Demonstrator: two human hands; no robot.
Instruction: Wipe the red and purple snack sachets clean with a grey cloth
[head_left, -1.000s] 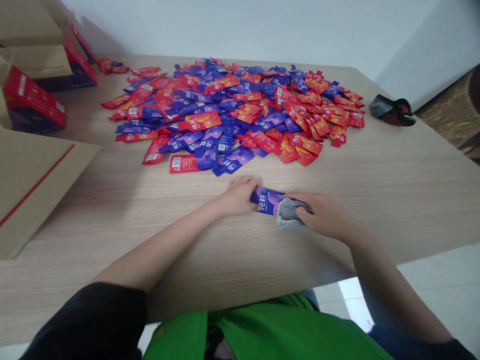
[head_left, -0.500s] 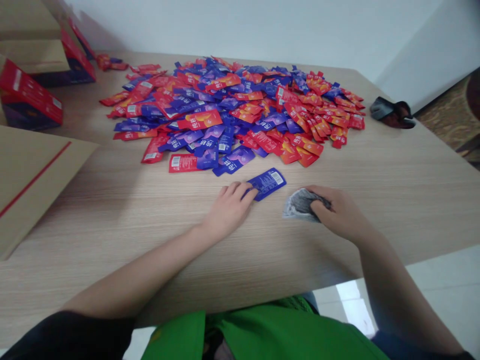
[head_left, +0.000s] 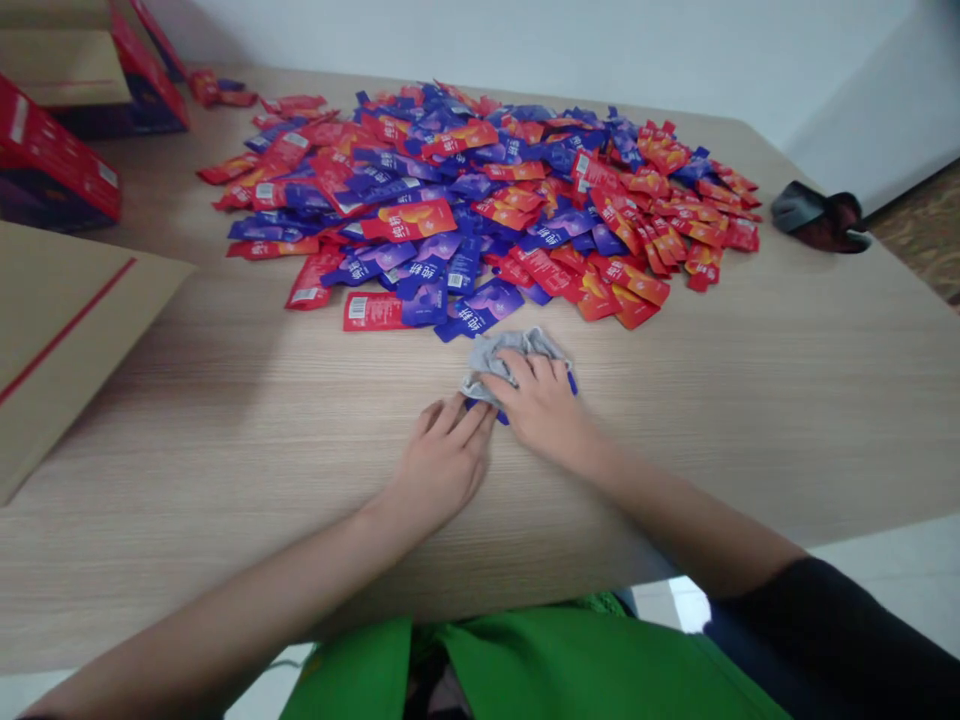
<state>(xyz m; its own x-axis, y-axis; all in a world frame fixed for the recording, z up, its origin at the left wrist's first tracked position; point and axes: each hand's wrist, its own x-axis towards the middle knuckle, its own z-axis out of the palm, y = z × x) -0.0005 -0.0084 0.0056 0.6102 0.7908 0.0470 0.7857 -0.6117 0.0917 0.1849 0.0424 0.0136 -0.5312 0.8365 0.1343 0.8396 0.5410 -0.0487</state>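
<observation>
Against the wooden table lies a blue sachet, mostly hidden, with only its corners peeking out. A crumpled grey cloth covers it, pressed down under the fingers of my right hand. My left hand pins the sachet's near-left end with its fingertips, right beside the cloth's edge. Just beyond both hands spreads a large heap of red and blue sachets, some orange-patterned.
Open red and blue cartons stand at the back left, and a tan cardboard flap juts over the table's left side. Dark glasses lie at the far right. A white wall rises behind the table.
My right hand has moved left with the cloth, from the bare table onto the blue sachet. My left hand has shifted slightly down and left, still at the sachet's end.
</observation>
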